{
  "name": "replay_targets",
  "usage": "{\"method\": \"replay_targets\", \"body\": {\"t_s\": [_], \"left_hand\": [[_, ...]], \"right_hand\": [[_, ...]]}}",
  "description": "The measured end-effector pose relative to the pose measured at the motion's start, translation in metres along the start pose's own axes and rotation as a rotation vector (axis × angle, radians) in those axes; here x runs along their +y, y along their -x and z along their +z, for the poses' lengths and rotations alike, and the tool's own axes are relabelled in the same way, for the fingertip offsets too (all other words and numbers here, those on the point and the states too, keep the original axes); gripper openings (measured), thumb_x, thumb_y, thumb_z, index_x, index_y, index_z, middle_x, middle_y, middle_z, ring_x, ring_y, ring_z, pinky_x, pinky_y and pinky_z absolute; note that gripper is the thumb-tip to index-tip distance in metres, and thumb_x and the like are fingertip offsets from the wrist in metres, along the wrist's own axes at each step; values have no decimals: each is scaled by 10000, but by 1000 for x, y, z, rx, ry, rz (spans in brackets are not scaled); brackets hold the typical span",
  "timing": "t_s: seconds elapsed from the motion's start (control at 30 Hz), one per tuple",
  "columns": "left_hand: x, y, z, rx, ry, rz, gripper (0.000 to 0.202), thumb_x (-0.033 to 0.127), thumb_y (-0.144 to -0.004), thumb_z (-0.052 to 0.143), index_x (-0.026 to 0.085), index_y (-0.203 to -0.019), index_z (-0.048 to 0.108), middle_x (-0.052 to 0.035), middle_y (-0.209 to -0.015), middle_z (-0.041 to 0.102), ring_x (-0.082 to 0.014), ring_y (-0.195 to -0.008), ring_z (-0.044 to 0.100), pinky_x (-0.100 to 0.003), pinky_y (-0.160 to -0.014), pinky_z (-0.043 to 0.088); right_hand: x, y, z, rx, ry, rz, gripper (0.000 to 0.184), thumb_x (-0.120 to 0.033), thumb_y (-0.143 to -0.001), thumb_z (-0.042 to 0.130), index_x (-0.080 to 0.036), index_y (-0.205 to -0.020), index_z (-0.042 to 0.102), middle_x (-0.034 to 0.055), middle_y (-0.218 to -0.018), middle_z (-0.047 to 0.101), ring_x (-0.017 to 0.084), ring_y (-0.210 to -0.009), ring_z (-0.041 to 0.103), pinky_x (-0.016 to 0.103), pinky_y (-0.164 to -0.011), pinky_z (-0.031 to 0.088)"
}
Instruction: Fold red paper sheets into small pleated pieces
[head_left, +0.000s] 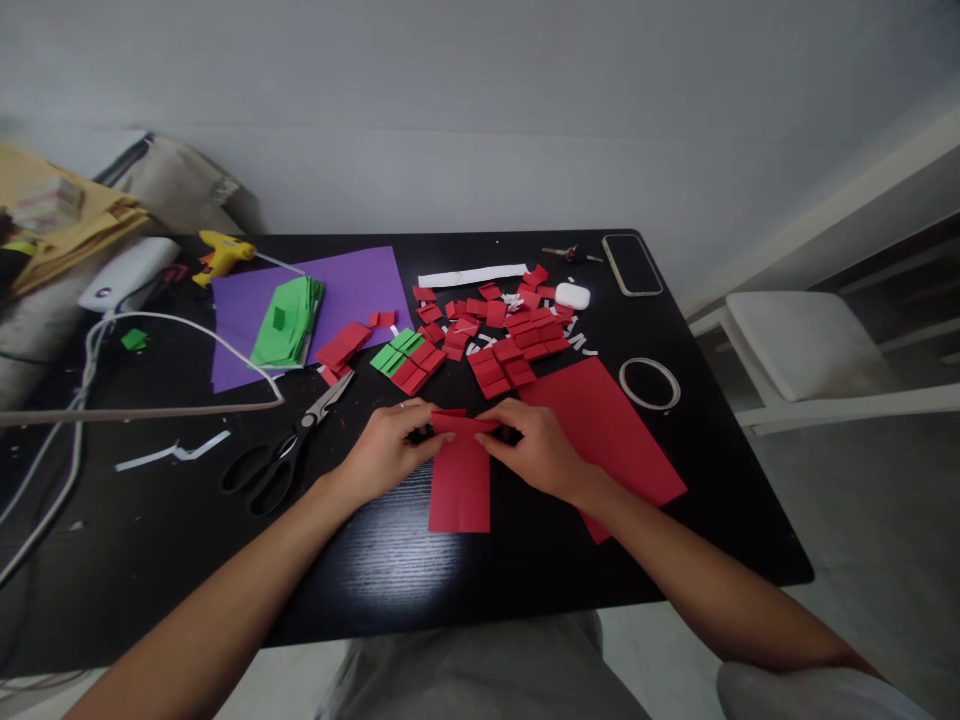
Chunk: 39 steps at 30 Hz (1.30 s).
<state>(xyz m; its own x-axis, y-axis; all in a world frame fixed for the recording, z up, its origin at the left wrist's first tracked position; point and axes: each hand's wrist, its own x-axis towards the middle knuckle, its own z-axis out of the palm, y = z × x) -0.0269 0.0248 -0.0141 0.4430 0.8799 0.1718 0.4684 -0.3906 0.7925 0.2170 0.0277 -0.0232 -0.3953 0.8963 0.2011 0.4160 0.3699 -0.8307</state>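
Both my hands pinch the far end of a red paper strip (pixel 460 490) in front of me, where its top edge is folded over. My left hand (pixel 390 445) grips the left corner between thumb and fingers. At the right corner, my right hand (pixel 536 445) does the same. Just beyond lie folded red paper pieces (pixel 501 368) and a green and red folded piece (pixel 397 352). Under my right forearm, a larger red sheet (pixel 607 430) lies flat. Black-handled scissors (pixel 289 450) rest left of my left hand, blades partly spread.
Purple paper (pixel 352 280) carries a green paper stack (pixel 289 320). Behind it lies a yellow glue gun (pixel 221 258); a white cable (pixel 187 412) crosses the left side. Tape roll (pixel 649 384), phone (pixel 632 265), white case (pixel 572 296) and keys (pixel 572 254) sit right. A white chair (pixel 810 345) stands beyond.
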Motion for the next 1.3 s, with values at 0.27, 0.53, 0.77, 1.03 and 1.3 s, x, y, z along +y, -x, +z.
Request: {"method": "replay_targets", "body": {"t_s": [0.27,0.53,0.77,1.03,1.3], "left_hand": [[1,0,-2,-61,-90,37,97,217,-974,672,188,-1045,731,-44,-936,757,-170,-817,708,-261,-737,545],[3,1,-5,-148,-159,89,218,52,-885,674,209,-1034,692,-22,-959,750,-182,-892,719,-282,-813,558],[3,1,-6,-160,-150,83,257,39,-861,679,219,-1045,688,-21,-963,748,-189,-899,721,-293,-812,564],[4,2,-6,-162,-146,57,241,34,-863,675,215,-1022,682,-16,-936,741,-184,-869,710,-277,-777,538],[7,2,-4,-101,-21,-73,70,233,-933,677,186,-969,714,-7,-839,728,-144,-726,656,-245,-674,497]], "right_hand": [[-3,2,-3,-25,24,-100,198,-50,-896,729,-183,-1034,779,60,-960,800,189,-871,744,304,-802,594],[1,7,-2,-72,104,-185,313,-1,-865,705,-226,-1077,754,57,-1031,795,226,-987,743,369,-886,618],[-2,10,1,-84,111,-188,314,-4,-878,697,-222,-1099,745,66,-1047,784,233,-1004,740,385,-908,629],[-4,11,0,-63,89,-185,314,-5,-881,684,-222,-1099,747,62,-1032,791,230,-991,743,367,-894,624],[-11,7,-5,27,-62,-5,42,-225,-915,723,-204,-897,756,39,-862,788,179,-765,729,294,-730,587]]}}
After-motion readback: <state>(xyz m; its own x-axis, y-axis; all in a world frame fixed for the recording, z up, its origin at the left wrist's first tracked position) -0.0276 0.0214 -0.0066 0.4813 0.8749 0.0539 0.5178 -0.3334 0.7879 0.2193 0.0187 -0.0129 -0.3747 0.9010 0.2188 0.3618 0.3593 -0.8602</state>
